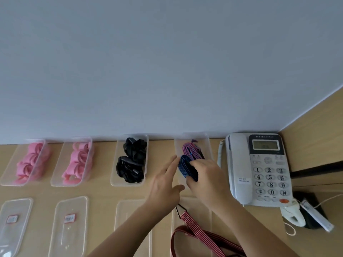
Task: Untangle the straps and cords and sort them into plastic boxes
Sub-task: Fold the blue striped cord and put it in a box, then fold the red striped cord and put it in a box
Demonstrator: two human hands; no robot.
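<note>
Right hand: the right hand (206, 177) is curled tight round a folded blue strap (185, 166), thumb side toward the wall, right over the near half of the far-right box (207, 145).
Blue strap: folded into a flat bundle with its rounded end poking out past the fingers; whether it already touches the box floor, I cannot tell.
Left hand: the left hand (164, 182) has straight fingers and holds nothing. It reaches alongside that box's left wall, just beside the right hand; contact with the plastic is not clear.
Far-right box: a pink-and-purple strap (189, 150) is lying in the far half, right behind the blue bundle.
Third box: the clear box (113, 175) to the left is packed with black straps (131, 164).
Left pair: two more clear boxes (7, 175) (57, 175) hold pink straps (31, 162) (78, 162).
Row: all four boxes sit against the wall (148, 62) at the far edge of the wooden table (104, 191).
Near row: clear lids (15, 225) (68, 238) (130, 216) lie flat in front of the boxes, the two on the left with small red-edged labels.
Loose strap: a red striped strap (194, 231) sprawls at the near edge, between the two forearms, its wire hook end pointing to the left wrist.
Right side: a grey desk telephone (259, 169) sits just right of the far-right box.
</note>
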